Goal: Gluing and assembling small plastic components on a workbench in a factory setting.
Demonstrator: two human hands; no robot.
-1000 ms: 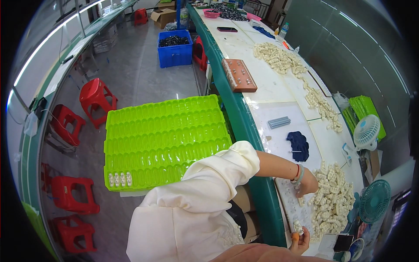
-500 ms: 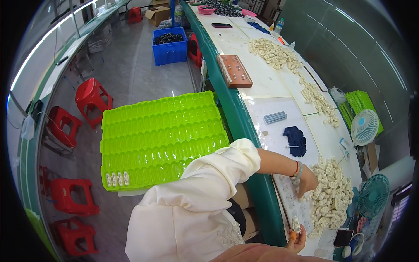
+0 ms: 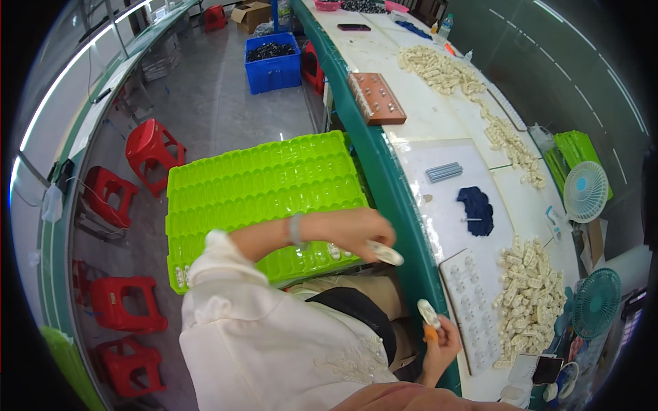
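Observation:
My left hand [image 3: 355, 231] is over the right edge of the green tray [image 3: 267, 181], pinching a cream elongated plastic piece [image 3: 385, 253]. Lower right, beside the table's green edge, my right hand [image 3: 442, 346] grips another cream plastic piece [image 3: 428, 314], tilted upright; a finger there wears an orange cover. Near my left wrist, a few cream pieces [image 3: 336, 251] lie in the green tray's slots, and more pieces [image 3: 181, 276] sit at its lower left corner. On the table next to my right hand lies a white board [image 3: 469, 308] with rows of round knobs.
A heap of cream pieces [image 3: 531, 301] lies right of the board, with more piles farther back. Also on the table are a dark blue cloth [image 3: 474, 211], grey rods [image 3: 444, 172] and an orange-brown block [image 3: 377, 98]. Red stools [image 3: 127, 303] and a blue crate [image 3: 273, 68] stand on the floor.
My left hand has moved from the heap leftward to the green tray's edge, now with a cream piece. My right hand has come left off the board, still holding its piece. The view has shifted slightly.

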